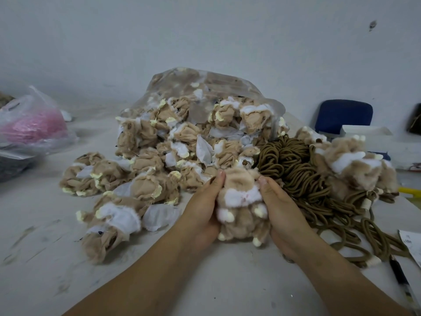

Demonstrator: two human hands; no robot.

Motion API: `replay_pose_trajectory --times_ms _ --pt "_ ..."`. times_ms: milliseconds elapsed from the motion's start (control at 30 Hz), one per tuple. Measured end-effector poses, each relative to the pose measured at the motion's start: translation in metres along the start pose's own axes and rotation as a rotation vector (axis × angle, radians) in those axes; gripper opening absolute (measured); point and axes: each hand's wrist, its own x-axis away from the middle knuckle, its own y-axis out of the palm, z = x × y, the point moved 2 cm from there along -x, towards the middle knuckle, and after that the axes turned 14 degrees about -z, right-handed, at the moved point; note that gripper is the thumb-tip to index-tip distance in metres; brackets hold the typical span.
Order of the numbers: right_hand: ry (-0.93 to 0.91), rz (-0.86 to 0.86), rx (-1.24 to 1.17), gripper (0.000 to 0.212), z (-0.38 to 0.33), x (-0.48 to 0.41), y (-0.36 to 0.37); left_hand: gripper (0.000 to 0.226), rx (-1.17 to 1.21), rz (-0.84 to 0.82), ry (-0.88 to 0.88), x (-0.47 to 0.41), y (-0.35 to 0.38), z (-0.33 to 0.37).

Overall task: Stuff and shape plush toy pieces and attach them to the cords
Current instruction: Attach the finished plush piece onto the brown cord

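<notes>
Readable text: none in this view.
Paper slip (412,245): lies at the right edge of the bench (45,224); it carries faint dark marks, too blurred to read.
White tags (203,149): scattered among the unstuffed plush pieces (145,133); whether they carry print is too small to tell.
Brands, numbers, signs: none can be made out.

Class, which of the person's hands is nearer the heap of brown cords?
Right. The right hand lies beside the brown cords; the left hand is across the plush toy from them.
</notes>
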Motion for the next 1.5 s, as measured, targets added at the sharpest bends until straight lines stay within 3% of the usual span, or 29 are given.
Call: replay_pose_trajectory --times_ms 100,267,367,467,567,667,767,833,900,1100,1233,1300,1400,1500 --pt "0.003 -0.018 -0.020 0.030 0.001 0.000 0.001 0.057 -0.053 0.010 0.042 -0.001 -0.002 0.001" --pt "-0.007 -0.088 0.066 0.051 -0.001 0.001 -0.002 0.043 -0.361 0.080 0.102 0.000 -0.005 0.001" --pt "0.003 0.014 0.096 0.048 -0.002 -0.001 -0.002 0.046 -0.461 0.033 0.095 0.002 -0.003 -0.001" --pt "-0.020 0.141 0.017 0.047 -0.006 -0.002 -0.012 0.049 -0.707 -0.087 0.095 0.003 0.002 -0.004" --pt "-0.046 0.151 -0.057 0.051 -0.012 -0.002 -0.016 0.044 -0.891 -0.097 0.049 0.002 0.002 -0.011" --pt "-0.040 0.122 -0.156 0.048 -0.012 -0.002 -0.014 0.027 -0.925 -0.047 0.066 -0.001 -0.003 -0.013" --pt "-0.045 0.136 -0.224 0.046 -0.014 -0.002 -0.015 0.025 -0.961 -0.063 0.055 -0.002 -0.008 -0.011" --pt "-0.043 0.149 -0.253 0.046 -0.015 -0.002 -0.017 0.008 -0.991 -0.066 0.046 -0.001 -0.009 -0.009" --pt "-0.048 0.156 -0.304 0.047 -0.017 -0.002 -0.017 0.023 -1.019 -0.069 0.050 0.000 -0.010 -0.008" --pt "0.023 0.102 -0.441 0.063 -0.016 -0.003 -0.018 0.027 -0.735 -0.081 0.045 -0.001 -0.012 -0.002" --pt "0.045 0.061 -0.458 0.062 -0.011 -0.006 -0.021 0.021 -0.610 -0.058 0.044 -0.001 -0.012 -0.005" --pt "-0.006 0.035 -0.293 0.058 -0.010 -0.005 -0.023 0.012 -0.427 -0.018 0.074 -0.003 -0.015 -0.003" --pt "-0.021 -0.053 0.249 0.045 -0.005 -0.001 -0.017 0.016 -0.175 -0.003 0.115 -0.003 -0.017 0.005" --pt "-0.102 -0.281 0.291 0.038 0.004 -0.002 -0.001 0.021 -0.086 -0.053 0.110 -0.002 -0.018 0.009"
